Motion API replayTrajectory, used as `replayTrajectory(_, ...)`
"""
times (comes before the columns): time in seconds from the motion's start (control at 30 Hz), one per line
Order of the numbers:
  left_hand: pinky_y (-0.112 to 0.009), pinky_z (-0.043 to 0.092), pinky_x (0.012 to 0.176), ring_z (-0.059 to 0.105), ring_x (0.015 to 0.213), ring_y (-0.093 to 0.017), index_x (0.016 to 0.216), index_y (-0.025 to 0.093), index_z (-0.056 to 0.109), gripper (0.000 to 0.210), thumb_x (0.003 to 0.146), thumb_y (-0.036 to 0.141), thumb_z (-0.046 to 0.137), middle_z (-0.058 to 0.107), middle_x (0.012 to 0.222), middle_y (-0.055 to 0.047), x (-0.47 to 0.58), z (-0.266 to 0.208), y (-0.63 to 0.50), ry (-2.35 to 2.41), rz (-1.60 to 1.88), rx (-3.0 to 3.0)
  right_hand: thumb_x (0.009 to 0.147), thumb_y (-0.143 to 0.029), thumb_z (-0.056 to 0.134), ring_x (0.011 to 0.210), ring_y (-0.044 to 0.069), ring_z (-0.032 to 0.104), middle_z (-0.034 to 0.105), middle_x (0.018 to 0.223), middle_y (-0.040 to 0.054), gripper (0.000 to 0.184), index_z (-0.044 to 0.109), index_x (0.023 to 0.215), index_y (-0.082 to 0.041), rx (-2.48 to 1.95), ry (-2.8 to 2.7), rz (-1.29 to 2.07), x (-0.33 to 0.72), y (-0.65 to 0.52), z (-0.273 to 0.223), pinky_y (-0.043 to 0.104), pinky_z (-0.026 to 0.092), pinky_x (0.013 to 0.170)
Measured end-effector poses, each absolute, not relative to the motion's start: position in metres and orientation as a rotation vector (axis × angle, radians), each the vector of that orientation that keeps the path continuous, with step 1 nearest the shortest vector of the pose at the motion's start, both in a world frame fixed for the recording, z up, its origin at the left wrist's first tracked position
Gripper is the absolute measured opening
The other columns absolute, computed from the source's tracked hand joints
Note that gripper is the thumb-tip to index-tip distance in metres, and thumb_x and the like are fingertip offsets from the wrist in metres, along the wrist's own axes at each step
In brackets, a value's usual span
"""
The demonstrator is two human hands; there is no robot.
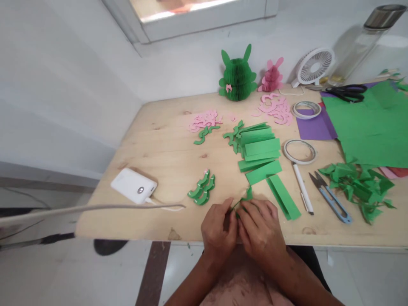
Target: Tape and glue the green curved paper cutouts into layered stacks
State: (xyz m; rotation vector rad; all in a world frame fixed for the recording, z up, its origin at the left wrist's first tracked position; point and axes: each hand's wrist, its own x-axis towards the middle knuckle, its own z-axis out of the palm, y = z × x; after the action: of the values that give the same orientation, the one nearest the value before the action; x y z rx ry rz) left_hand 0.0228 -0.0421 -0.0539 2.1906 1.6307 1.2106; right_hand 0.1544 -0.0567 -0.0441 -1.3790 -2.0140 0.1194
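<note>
Left hand (218, 227) and right hand (260, 225) pinch small green paper (247, 194), partly hidden by fingers, near table (172, 170) edge; strips (262, 148), pen (302, 188), snips (324, 187) beyond and rightward; cord (95, 208) crosses left side

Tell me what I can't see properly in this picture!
All in the head view:
Green paper: its lower part is hidden by the left hand and right hand.
Big green sheet: cut off by the right edge.
Window: its top is cut off by the upper edge.
White device: its round mark is too small to read.
</note>
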Motion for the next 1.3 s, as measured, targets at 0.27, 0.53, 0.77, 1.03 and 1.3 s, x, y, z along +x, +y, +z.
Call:
replayTrajectory(0.27, -0.03, 0.053, 0.069, 0.064, 0.075, -0.017, 0.109, 0.016, 0.056, 0.024, 0.085, 0.014, 0.053, 0.068, 0.084, -0.007, 0.024, -0.047, -0.045, 1.545, 1.282, 2.207, 0.089, -0.014, 0.046, 0.1, 0.026, 0.056, 0.069, 0.103, 0.0118, 0.02, 0.065, 0.096, -0.013, -1.358, -2.045, 0.128, 0.155, -0.054, -0.044, 0.048, 0.037, 0.092)
replayTrajectory(0.53, -0.026, 0.052, 0.067, 0.062, 0.074, -0.015, 0.097, 0.018, 0.057, 0.015, 0.085, 0.01, 0.051, 0.064, 0.08, -0.004, 0.022, -0.049, -0.048, 1.512, 1.386, 2.086, 0.086, -0.011, 0.051, 0.097, 0.024, 0.058, 0.07, 0.099, 0.0093, 0.014, 0.064, 0.089, -0.014, -1.351, -2.064, 0.087, 0.155, -0.055, -0.043, 0.046, 0.037, 0.093)
replayTrajectory(0.77, -0.037, 0.051, 0.088, 0.061, 0.098, -0.02, 0.11, 0.019, 0.055, 0.023, 0.088, 0.015, 0.048, 0.067, 0.099, -0.008, 0.021, -0.035, -0.034, 1.382, 1.226, 2.124, 0.088, -0.01, 0.049, 0.098, 0.021, 0.061, 0.071, 0.099, 0.0084, 0.016, 0.064, 0.089, -0.016, -1.296, -2.061, 0.099, 0.157, -0.055, -0.044, 0.045, 0.038, 0.095)
replayTrajectory(1.03, -0.04, 0.045, 0.094, 0.055, 0.109, -0.022, 0.12, 0.017, 0.049, 0.033, 0.087, 0.012, 0.046, 0.064, 0.111, -0.01, 0.029, -0.036, -0.016, 1.367, 1.047, 2.3, 0.087, -0.008, 0.047, 0.098, 0.022, 0.061, 0.07, 0.098, 0.0103, 0.019, 0.064, 0.093, -0.013, -1.283, -2.054, 0.121, 0.156, -0.057, -0.043, 0.045, 0.039, 0.094)
replayTrajectory(1.3, -0.042, 0.042, 0.094, 0.055, 0.107, -0.023, 0.121, 0.016, 0.047, 0.036, 0.086, 0.01, 0.043, 0.064, 0.11, -0.01, 0.029, -0.036, -0.013, 1.371, 0.869, 2.353, 0.087, -0.009, 0.046, 0.097, 0.022, 0.061, 0.07, 0.098, 0.0105, 0.02, 0.065, 0.093, -0.014, -1.281, -2.046, 0.118, 0.157, -0.056, -0.043, 0.045, 0.039, 0.094)
